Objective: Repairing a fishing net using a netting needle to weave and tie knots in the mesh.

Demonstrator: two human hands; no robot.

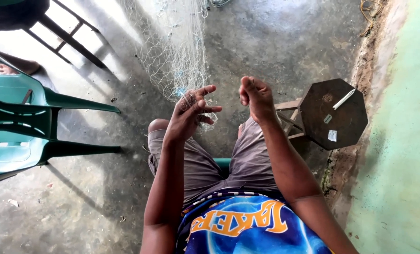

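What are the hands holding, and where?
The left hand grips the fishing net at its lower end, mesh bunched in the fingers. The right hand is pinched shut; what it holds cannot be told.

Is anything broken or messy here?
Nothing looks broken. The fishing net trails loosely across the concrete floor up to the left hand, and small scraps litter the floor. The right hand is closed beside it.

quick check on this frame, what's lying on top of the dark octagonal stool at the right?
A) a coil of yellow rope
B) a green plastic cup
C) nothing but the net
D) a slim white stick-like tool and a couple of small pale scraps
D: the octagonal stool carries a slim white stick-like tool near its upper edge and small pale scraps lower down; the fishing net hangs apart from it, by the left hand.
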